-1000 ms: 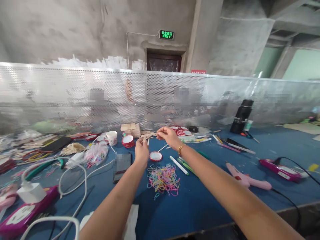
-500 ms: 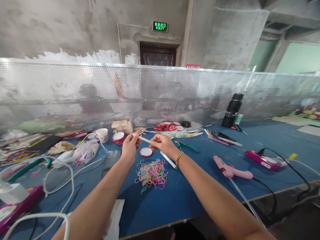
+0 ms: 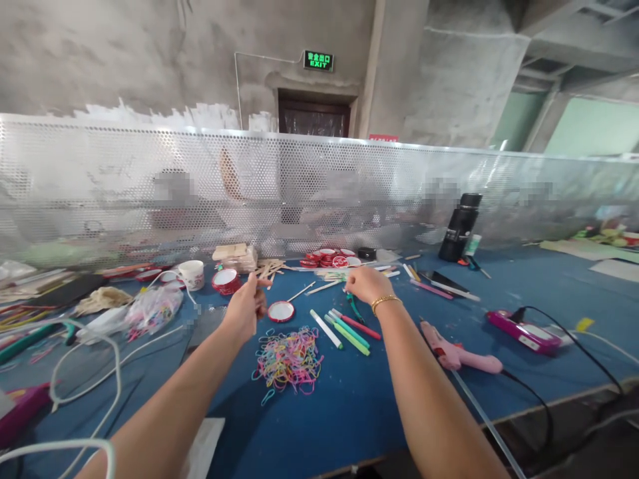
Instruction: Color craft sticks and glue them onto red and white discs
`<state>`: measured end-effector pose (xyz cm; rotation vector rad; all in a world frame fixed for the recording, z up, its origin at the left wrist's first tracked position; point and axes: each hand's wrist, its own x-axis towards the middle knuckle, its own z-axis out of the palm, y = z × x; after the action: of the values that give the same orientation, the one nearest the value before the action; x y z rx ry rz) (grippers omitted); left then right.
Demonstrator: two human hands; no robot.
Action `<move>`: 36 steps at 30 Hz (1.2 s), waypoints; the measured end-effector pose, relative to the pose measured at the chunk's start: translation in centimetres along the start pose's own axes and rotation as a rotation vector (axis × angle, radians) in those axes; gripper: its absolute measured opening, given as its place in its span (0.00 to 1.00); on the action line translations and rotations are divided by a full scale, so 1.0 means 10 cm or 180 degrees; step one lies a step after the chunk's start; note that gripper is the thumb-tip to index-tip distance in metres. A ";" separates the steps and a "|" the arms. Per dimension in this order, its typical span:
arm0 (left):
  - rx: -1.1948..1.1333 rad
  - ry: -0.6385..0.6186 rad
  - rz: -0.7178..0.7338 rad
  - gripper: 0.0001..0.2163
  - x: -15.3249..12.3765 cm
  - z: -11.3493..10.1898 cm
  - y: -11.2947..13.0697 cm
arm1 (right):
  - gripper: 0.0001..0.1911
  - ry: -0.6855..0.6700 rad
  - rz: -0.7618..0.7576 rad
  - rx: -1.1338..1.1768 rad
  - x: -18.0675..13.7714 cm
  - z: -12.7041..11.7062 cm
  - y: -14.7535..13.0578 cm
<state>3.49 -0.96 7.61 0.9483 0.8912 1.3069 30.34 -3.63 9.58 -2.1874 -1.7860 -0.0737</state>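
Observation:
My left hand (image 3: 245, 307) is above the table, left of a red-rimmed round lid (image 3: 281, 311). Its fingers are curled; a pale tip points right from them, and I cannot tell whether it is a finger or a stick. My right hand (image 3: 368, 290), with fingers bent down and together, is over the green-handled pliers (image 3: 353, 307) and beside a pile of pale strips (image 3: 333, 275). Whatever its fingertips hold is hidden. Two thin sticks (image 3: 301, 291) lie between the hands. Closer to me are several markers (image 3: 350, 334) and a heap of colourful pear-shaped pins (image 3: 288, 360).
A pink glue gun (image 3: 462, 352) with its cord lies at right, near a magenta power strip (image 3: 524, 331). Behind stand a black flask (image 3: 459, 227) and a perforated metal screen (image 3: 319, 179). White cables (image 3: 117, 372), a paper cup (image 3: 192, 274) and bagged pins (image 3: 154, 309) crowd the left.
My hands have moved apart from the pale stick they held together. The right hand went right to the pliers; the left shifted slightly left and down. Several markers now show uncovered.

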 end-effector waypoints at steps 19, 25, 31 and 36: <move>0.0804 -0.0616 -0.0054 0.14 -0.06 0.05 -0.07 | 0.09 -0.1180 0.0303 -0.0377 -0.21 0.17 0.09; 0.0814 -0.0736 -0.0072 0.12 -0.03 0.05 -0.11 | 0.12 -0.1285 0.0634 -0.0373 -0.10 0.23 0.25; 0.0817 -0.0436 -0.0327 0.03 -0.04 0.07 -0.09 | 0.15 -0.1168 0.0676 -0.0380 -0.16 0.13 0.26; 0.1113 -0.0490 -0.0262 0.05 -0.06 0.07 -0.09 | 0.06 -0.1705 0.0196 -0.0129 -0.22 0.12 0.20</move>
<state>4.41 -1.66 7.04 1.2521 1.0461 1.0101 31.57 -5.69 7.50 -2.4494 -1.9814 0.5430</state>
